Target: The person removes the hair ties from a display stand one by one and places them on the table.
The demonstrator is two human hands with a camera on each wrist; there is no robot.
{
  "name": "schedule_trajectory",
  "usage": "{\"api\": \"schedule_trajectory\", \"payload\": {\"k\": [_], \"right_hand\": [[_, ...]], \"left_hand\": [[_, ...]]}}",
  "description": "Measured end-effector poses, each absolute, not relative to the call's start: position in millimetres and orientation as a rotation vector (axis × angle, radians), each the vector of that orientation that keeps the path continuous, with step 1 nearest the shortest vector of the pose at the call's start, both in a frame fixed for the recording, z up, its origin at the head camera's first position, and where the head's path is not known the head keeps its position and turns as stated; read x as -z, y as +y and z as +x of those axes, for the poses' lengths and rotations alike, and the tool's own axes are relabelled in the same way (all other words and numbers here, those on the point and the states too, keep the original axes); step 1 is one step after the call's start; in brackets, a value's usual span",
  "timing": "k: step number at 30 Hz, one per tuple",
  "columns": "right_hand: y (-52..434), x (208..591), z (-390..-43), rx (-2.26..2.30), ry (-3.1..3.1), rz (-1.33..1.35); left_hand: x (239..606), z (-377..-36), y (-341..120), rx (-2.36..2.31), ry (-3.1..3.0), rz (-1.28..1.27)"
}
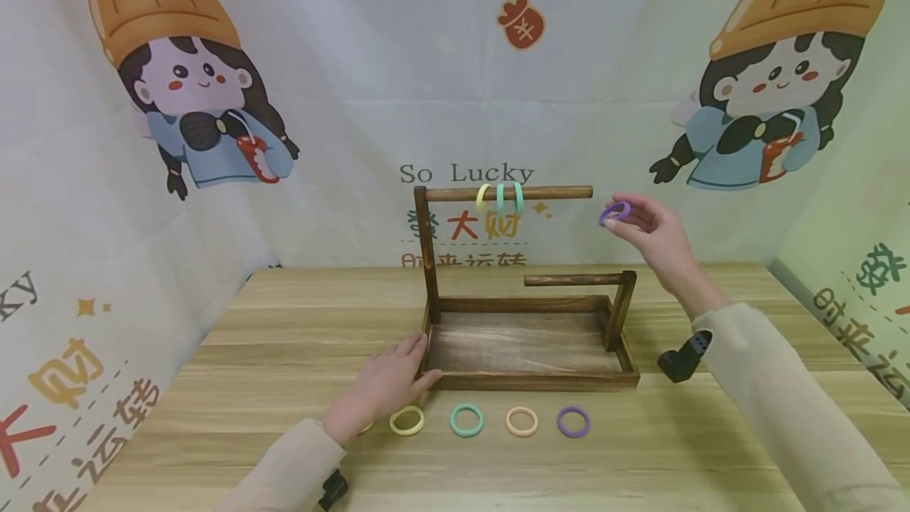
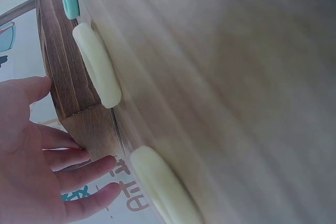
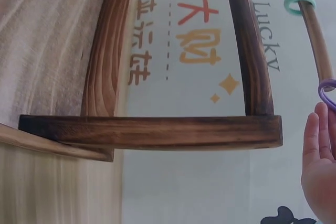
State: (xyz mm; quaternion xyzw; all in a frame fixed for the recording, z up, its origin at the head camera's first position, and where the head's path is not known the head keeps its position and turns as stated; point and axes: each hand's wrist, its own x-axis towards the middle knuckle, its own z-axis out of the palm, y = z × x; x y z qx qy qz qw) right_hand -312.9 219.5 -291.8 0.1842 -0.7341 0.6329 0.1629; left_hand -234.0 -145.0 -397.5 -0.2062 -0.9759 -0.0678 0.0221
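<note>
Between the thumb and fingers of my right hand (image 1: pixel 650 231) I pinch a purple ring (image 1: pixel 614 213), held in the air just right of the upper rod's free end. That upper rod (image 1: pixel 558 192) belongs to a dark wooden rack (image 1: pixel 526 382) with a tray base; one yellow ring (image 1: pixel 483 197) and two green rings (image 1: pixel 500 197) hang on it. My left hand (image 1: pixel 387 378) rests against the tray's left end, fingers extended, also seen touching the wood in the left wrist view. The lower rod (image 1: pixel 569 280) carries no ring.
In front of the tray, a row of rings lies on the wooden table (image 1: pixel 284 354): a yellow ring (image 1: pixel 407 434), a green ring (image 1: pixel 467 434), a peach ring (image 1: pixel 522 434) and a purple ring (image 1: pixel 573 434). Another yellow ring (image 1: pixel 366 427) is partly hidden by my left hand.
</note>
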Motion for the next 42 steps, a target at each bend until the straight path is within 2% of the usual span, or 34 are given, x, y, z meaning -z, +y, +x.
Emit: {"api": "schedule_trajectory", "payload": {"k": [22,42], "right_hand": [[220,314,-278,-2.055,-1.952,0.714],[223,345,-252,-2.082,-2.049,0.774]], "left_hand": [[398,-235,-145,0.204,-3.015,-0.637],[395,-234,-144,0.208,-3.024,-0.630]]}}
